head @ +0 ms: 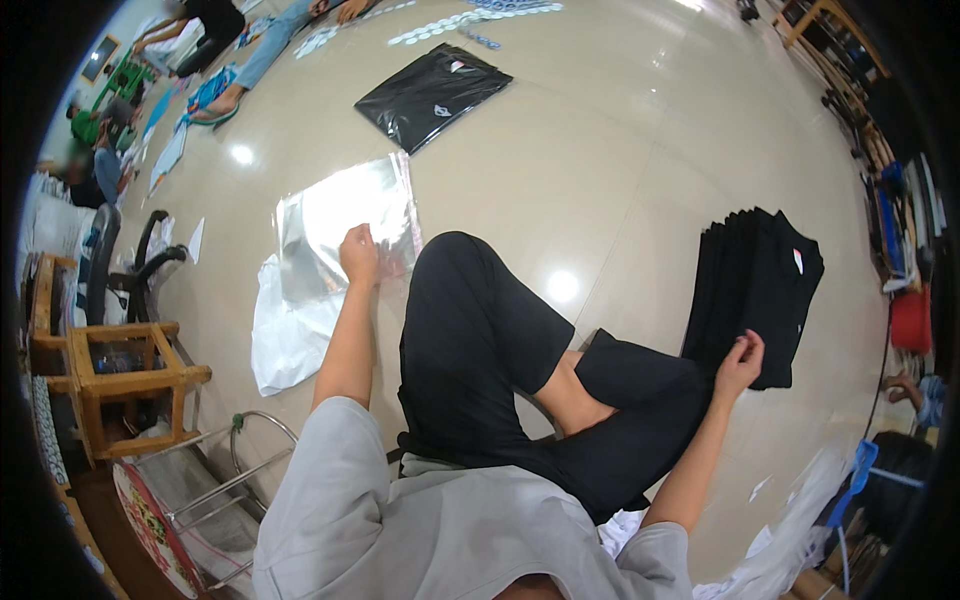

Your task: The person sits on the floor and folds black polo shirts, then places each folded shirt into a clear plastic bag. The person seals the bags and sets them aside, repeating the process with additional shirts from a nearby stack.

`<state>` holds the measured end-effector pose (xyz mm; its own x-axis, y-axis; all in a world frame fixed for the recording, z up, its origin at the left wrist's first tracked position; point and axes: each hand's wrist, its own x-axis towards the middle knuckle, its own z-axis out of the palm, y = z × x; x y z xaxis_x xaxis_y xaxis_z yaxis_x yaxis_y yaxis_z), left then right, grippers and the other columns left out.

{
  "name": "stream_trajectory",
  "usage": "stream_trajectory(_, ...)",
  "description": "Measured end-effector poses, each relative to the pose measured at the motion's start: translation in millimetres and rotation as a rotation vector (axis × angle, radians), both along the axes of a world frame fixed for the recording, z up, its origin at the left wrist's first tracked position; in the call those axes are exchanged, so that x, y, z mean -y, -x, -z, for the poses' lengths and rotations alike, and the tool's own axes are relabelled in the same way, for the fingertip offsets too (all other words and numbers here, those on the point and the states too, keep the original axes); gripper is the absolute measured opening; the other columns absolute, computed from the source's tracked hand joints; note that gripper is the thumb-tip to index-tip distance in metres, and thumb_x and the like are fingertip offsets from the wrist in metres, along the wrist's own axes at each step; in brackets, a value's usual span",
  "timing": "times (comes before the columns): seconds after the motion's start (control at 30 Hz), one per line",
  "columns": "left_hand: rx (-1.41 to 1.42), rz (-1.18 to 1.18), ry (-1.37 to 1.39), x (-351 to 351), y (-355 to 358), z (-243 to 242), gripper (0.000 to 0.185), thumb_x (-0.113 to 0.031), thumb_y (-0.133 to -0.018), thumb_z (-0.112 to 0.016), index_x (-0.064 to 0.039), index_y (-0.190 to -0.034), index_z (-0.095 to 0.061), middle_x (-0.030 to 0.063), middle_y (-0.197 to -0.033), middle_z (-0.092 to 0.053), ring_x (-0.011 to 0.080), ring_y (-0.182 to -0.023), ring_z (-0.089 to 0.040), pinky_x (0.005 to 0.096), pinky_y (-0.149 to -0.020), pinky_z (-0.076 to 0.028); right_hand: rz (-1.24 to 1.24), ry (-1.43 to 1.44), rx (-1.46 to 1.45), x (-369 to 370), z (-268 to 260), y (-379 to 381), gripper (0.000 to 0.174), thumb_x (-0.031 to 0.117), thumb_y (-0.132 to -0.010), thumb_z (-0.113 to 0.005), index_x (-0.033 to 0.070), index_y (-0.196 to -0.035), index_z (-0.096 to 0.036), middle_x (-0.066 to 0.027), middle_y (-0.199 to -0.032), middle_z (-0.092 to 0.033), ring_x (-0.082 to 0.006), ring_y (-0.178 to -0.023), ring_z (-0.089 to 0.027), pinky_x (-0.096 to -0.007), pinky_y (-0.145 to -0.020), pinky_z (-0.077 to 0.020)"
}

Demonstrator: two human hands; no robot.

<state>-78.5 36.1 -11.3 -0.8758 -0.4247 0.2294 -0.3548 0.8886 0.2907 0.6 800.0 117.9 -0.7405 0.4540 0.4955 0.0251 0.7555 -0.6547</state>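
Observation:
My left hand [360, 255] is over a stack of clear plastic bags [337, 202] on the floor, its fingers curled. Whether it pinches a bag is hard to tell. A white plastic bag [289, 341] lies partly under the clear ones. On my other side, my right hand [740, 365] hovers at the near edge of overlapping folded black shirts [739, 292], fingers loosely bent and nothing visible in them. The top shirt shows a small label at its collar. Farther ahead lies a folded black shirt in clear plastic [435, 97], with a small white emblem.
To my left are a wooden stool [131, 375], an overturned round-seat metal stool [161, 525] and a swivel chair base [146, 270]. A seated person's leg [262, 56] extends at the upper left. Round stickers [431, 30] lie ahead. A red bucket [910, 319] stands at right.

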Motion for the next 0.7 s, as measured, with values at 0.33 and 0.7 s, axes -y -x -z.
stream_trajectory(0.33, -0.212, 0.743, -0.577, -240.0, 85.3, -203.0, 0.023, -0.022, -0.097, -0.059, -0.006, -0.107, -0.073, 0.019, -0.135, -0.059, 0.0325, -0.122, -0.058, 0.0395, -0.095, -0.049, -0.19, 0.45, 0.329, 92.2, -21.0, 24.7, 0.016, 0.012, -0.092, -0.062, -0.002, -0.096, -0.069, -0.0064, -0.077, -0.068, -0.0149, -0.076, -0.066, -0.0299, -0.071, -0.0511)
stream_trajectory(0.7, 0.492, 1.248, -0.44, -458.4, 9.0, -117.3, 0.036, -0.033, -0.097, -0.056, -0.002, -0.109, -0.071, 0.0306, -0.146, -0.042, 0.0455, -0.131, -0.047, 0.0449, -0.107, -0.04, -0.272, 1.092, 0.443, 114.9, 79.1, 77.5, 0.038, 0.03, -0.093, -0.065, -0.001, -0.115, -0.061, -0.0152, -0.102, -0.068, -0.0217, -0.084, -0.069, -0.0353, -0.068, -0.0554)
